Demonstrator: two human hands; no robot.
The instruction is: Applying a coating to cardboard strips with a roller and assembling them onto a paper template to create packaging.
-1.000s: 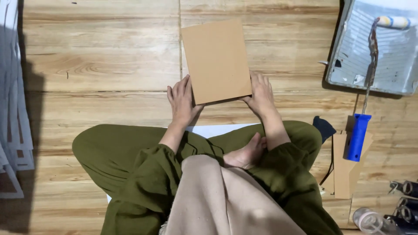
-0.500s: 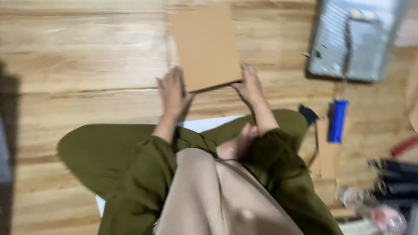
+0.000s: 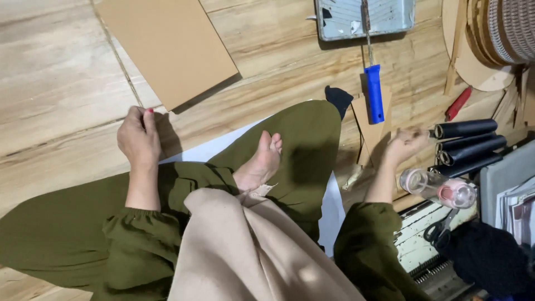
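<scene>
My right hand (image 3: pixel 409 144) is blurred, so I cannot tell if its fingers touch the black tubes (image 3: pixel 467 129) or hold something. The cardboard sheet (image 3: pixel 167 47) is cut by the top edge, and also the paint tray (image 3: pixel 340 19) far on the right. The scissors (image 3: pixel 440 231) are partly hidden under the clear bottle (image 3: pixel 440 188). The woven roll (image 3: pixel 512 28) leaves the picture at the corner.

Pale wooden plank floor (image 3: pixel 61 106), grain running crosswise, dark seams between boards. Soft light from above, short shadows. At the top edge, a grey paint tray (image 3: pixel 390 22) with a blue-handled roller (image 3: pixel 373 92). To the right, dark rolled tubes (image 3: pixel 465 139), a woven basket (image 3: pixel 510 28), a red-handled tool (image 3: pixel 458 103), black scissors (image 3: pixel 440 229).
</scene>
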